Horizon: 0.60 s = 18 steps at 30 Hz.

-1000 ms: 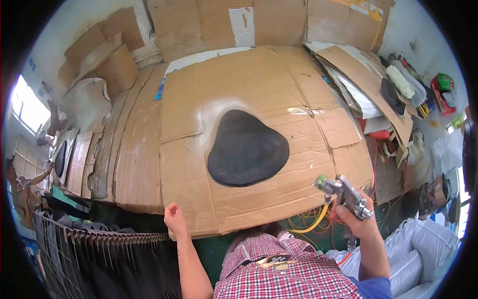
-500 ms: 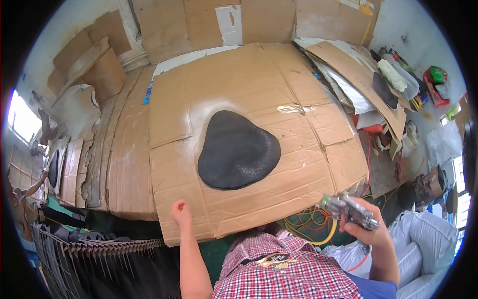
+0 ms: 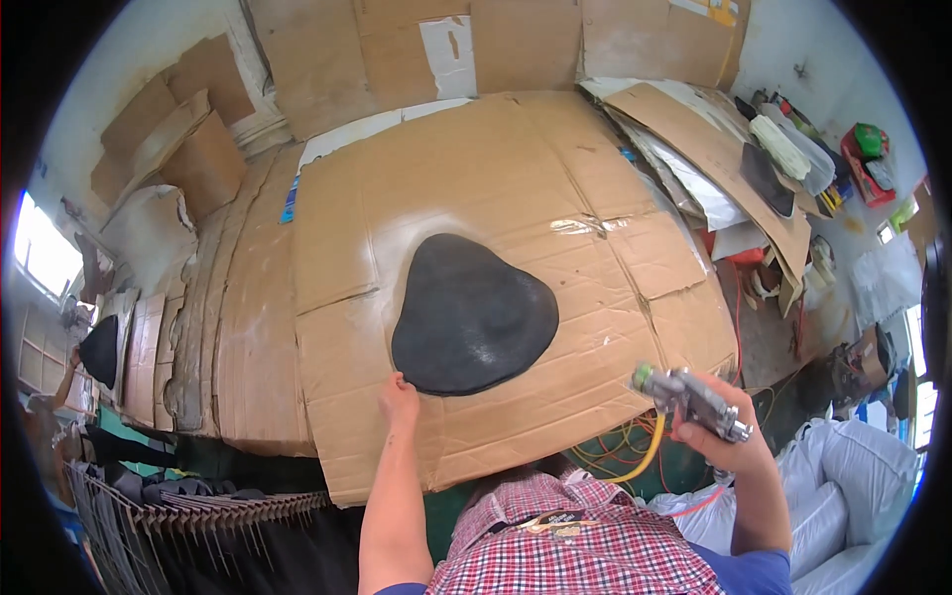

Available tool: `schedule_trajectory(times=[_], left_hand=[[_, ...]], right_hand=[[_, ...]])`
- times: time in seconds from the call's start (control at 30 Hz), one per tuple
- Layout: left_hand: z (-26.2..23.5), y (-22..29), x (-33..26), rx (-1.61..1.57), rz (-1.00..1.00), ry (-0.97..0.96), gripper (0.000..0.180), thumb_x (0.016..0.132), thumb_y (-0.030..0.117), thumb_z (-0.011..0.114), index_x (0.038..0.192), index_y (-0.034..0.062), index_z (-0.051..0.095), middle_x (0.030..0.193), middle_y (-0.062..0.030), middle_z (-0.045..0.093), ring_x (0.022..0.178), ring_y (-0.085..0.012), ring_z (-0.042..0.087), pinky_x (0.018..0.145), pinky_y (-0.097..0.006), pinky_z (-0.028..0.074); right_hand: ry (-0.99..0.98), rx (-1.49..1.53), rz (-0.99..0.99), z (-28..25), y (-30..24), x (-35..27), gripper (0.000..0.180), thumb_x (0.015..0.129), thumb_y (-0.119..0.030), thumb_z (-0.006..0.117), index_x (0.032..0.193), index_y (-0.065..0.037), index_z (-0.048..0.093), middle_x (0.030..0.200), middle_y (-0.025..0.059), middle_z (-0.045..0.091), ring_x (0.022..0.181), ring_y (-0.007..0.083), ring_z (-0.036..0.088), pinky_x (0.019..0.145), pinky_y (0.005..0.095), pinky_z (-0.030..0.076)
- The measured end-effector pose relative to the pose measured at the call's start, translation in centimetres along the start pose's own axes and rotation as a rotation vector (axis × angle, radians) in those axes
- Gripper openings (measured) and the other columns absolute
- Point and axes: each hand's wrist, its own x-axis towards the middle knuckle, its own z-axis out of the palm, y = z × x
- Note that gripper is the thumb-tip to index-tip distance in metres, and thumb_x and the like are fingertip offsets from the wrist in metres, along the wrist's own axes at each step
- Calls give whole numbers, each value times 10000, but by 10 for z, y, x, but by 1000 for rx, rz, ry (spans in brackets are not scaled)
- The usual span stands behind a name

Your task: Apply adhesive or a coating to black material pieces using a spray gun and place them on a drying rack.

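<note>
Cardboard-covered table (image 3: 476, 178), left hand (image 3: 399, 400) loosely open at black pad's (image 3: 474, 314) edge, right hand (image 3: 729, 441) gripping spray gun (image 3: 691, 400).

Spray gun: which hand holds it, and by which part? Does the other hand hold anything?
The right hand holds the spray gun by its handle. The left hand holds nothing; it touches the black pad's edge.

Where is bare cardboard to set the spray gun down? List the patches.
Free: the cardboard sheet beyond the black pad, and right of it toward the sheet's edge. Crowded: the right side, with leaning boards and clutter; the left hand touches the pad's near edge.
</note>
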Motion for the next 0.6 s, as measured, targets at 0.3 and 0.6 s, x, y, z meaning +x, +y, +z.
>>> schedule_trajectory(times=[0.3, 0.6], left_hand=[[-2, 32, -4, 87, -3, 91, 208, 774, 128, 648, 975, 79, 630, 973, -141, 631, 930, -310, 604, 848, -434, 449], [-3, 40, 7, -3, -19, 4, 63, 737, 82, 653, 773, 40, 624, 791, -124, 634, 759, -295, 623, 693, -391, 499]], right_hand=[[35, 58, 38, -11, 5, -25, 482, 745, 5, 678, 1202, 32, 530, 855, 50, 642, 749, 89, 585, 682, 242, 480], [223, 245, 0, 6, 16, -10, 487, 762, -4, 663, 1219, 31, 499, 796, 83, 622, 693, 122, 603, 634, 265, 494]])
